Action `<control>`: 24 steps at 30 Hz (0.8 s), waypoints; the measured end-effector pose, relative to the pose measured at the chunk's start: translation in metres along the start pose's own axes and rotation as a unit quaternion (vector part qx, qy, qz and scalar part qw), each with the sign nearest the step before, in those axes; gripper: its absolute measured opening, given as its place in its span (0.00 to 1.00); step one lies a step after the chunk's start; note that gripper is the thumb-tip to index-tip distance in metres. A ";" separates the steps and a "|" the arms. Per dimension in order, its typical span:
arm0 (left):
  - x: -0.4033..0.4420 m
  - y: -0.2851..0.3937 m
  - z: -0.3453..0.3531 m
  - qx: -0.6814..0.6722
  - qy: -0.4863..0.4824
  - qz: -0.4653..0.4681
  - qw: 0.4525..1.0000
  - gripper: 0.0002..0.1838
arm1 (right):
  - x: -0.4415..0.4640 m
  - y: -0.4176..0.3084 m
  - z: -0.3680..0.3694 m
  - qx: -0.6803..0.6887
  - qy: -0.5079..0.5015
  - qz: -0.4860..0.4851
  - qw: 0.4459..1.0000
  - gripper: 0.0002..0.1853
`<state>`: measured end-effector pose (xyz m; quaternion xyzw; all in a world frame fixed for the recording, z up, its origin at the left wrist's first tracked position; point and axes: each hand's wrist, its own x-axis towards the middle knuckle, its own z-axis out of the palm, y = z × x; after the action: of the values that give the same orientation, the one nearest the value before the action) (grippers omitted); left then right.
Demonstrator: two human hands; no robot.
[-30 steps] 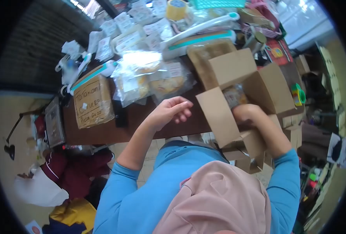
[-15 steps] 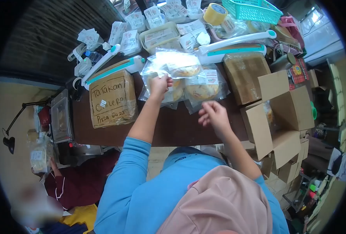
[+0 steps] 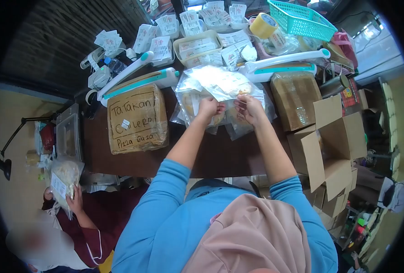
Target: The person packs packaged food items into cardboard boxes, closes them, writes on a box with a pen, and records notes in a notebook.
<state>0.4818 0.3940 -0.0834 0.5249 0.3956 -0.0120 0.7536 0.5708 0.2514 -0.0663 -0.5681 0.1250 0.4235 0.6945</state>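
A clear plastic bag with a round pizza in it is raised a little over the dark table, with glare across its top. My left hand has its fingers closed at the bag's near edge. At the right part of the same edge, the fingers of my right hand pinch the plastic. Beneath lie more bagged pizzas, partly hidden by the raised bag and my hands; one bagged pizza shows between the hands.
A taped carton stands left, another closed carton right, beside an open carton. Two white-and-teal sealers lie behind. Further back are label stacks, yellow tape and a teal basket. A co-worker at left holds a bagged item.
My right hand has moved up and forward to the bag's edge. My left hand has shifted right and nearer, still at the bag. The co-worker's bagged item has moved right.
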 end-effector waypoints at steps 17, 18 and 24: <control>-0.135 -0.097 0.018 0.417 -0.536 -0.071 0.730 0.23 | -0.129 0.125 -0.177 -0.340 0.110 -0.015 0.934 0.06; -0.137 -0.077 0.004 0.414 -0.465 -0.134 0.771 0.21 | -0.141 0.112 -0.165 -0.396 0.111 -0.054 0.910 0.07; -0.102 -0.071 -0.054 0.268 -0.282 -0.238 0.890 0.39 | -0.211 0.013 -0.050 -0.433 -0.022 -0.358 0.827 0.04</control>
<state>0.3496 0.3649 -0.0841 0.5718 0.2608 -0.4440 0.6387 0.4477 0.1126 0.0472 -0.8057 -0.2989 0.1685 0.4828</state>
